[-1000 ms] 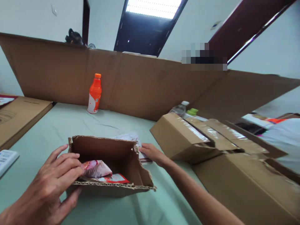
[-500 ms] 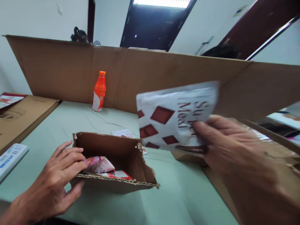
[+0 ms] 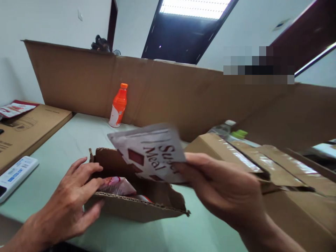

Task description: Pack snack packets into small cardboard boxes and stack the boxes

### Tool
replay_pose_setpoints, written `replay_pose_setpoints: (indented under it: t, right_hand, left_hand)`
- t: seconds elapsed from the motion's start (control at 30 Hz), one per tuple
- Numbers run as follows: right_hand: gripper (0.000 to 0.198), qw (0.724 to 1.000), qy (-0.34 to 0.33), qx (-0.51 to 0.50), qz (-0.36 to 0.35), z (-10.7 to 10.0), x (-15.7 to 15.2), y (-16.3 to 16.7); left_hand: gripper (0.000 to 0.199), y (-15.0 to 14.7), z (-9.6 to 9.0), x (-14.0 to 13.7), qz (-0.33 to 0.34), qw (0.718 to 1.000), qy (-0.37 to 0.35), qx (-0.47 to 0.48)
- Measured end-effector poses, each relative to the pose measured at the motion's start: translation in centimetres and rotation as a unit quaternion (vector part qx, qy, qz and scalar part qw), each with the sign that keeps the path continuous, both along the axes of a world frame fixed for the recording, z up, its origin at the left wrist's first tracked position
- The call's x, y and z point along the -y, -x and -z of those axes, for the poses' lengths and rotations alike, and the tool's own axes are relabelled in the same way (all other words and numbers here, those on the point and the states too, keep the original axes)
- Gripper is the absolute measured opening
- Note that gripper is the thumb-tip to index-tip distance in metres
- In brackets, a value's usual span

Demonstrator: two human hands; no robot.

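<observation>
An open cardboard box [image 3: 123, 209] with ragged cut edges stands on the pale green tabletop. My left hand [image 3: 70, 196] grips its near left corner, fingers over the rim and thumb outside. Inside lie a pink-and-white packet [image 3: 119, 185], partly behind my fingers, and a red-edged one largely hidden by the near wall. Above the box's opening, my right hand [image 3: 220, 185] pinches a white "Super Meal" pouch [image 3: 154, 154] with dark red diamonds by its right side. The pouch is tilted, slightly blurred, and covers part of the box's far wall.
An orange bottle [image 3: 119, 106] stands before a tall cardboard screen [image 3: 168, 92]. At left are a white power bank-like block [image 3: 18, 176] and a flat carton [image 3: 49, 120] bearing a printed packet [image 3: 17, 109]. Taped cardboard boxes [image 3: 296, 206] fill the right side. A person's head shows behind the screen.
My right hand has carried the pouch left and down, from right of the box to over its opening. My left hand keeps its hold. The view has shifted, showing more boxes at right.
</observation>
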State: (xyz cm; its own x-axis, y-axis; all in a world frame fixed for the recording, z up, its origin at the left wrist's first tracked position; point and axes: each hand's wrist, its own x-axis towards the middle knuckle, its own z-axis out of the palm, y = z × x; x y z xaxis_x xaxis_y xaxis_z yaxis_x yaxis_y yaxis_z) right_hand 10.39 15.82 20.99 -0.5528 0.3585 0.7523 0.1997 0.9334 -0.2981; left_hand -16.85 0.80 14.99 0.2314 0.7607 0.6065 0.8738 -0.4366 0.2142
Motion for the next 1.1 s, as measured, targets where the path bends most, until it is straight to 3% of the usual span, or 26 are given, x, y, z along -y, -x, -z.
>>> replay_pose_setpoints:
  t: [0.13,0.3,0.37,0.43,0.53,0.6,0.67,0.73,0.8,0.87,0.93,0.97,1.1]
  right_hand:
    - [0.027,0.977,0.025,0.209,-0.030,-0.3,0.0,1.6]
    - [0.022,0.861,0.173,0.478,0.011,0.3,-1.0,4.9]
    - [0.018,0.826,0.187,0.531,-0.014,0.5,-1.3,5.9]
    - [0.018,0.810,0.184,0.556,-0.038,0.7,-1.3,6.7]
    - [0.019,0.811,0.193,0.549,-0.050,0.8,-1.0,7.2]
    - [0.019,0.828,0.211,0.515,-0.065,0.7,-0.7,6.8]
    - [0.022,0.868,0.232,0.428,-0.102,0.2,-0.5,5.7]
    - [0.023,0.921,0.246,0.278,-0.121,-0.2,-1.1,3.8]
    - [0.023,0.959,0.251,0.122,-0.053,-0.1,-3.1,1.6]
    - [0.028,0.956,0.269,0.062,0.096,1.2,-6.4,-0.6]
    - [0.031,0.912,0.309,0.135,0.235,3.7,-10.3,-2.2]
    - [0.027,0.889,0.328,0.173,0.269,5.2,-12.1,-2.7]
    - [0.022,0.819,0.392,0.270,0.320,11.7,-16.0,-3.0]
  left_hand:
    - [0.028,0.0,0.5,0.2,-0.027,0.999,-0.007,0.018]
    - [0.042,0.5,-0.7,0.0,0.005,1.000,0.011,-0.027]
    - [0.039,0.6,-1.6,-0.4,0.032,0.998,0.013,-0.045]
    - [0.030,0.4,-2.6,-0.9,0.063,0.997,0.030,-0.043]
    - [0.020,0.1,-3.7,-1.7,0.102,0.990,0.092,-0.037]
    - [0.015,0.0,-4.1,-2.3,0.106,0.986,0.129,-0.029]
    - [0.018,0.0,-4.2,-2.6,0.105,0.983,0.152,-0.021]
    - [0.029,0.2,-4.1,-2.9,0.111,0.980,0.163,-0.023]
    - [0.043,0.5,-3.8,-3.1,0.120,0.977,0.171,-0.038]
    - [0.054,0.7,-3.5,-3.2,0.117,0.976,0.173,-0.067]
    - [0.061,0.9,-3.2,-3.1,0.106,0.977,0.160,-0.097]
    - [0.064,1.1,-3.0,-3.0,0.101,0.978,0.147,-0.107]
    - [0.067,1.9,-2.5,-2.4,0.090,0.982,0.121,-0.115]
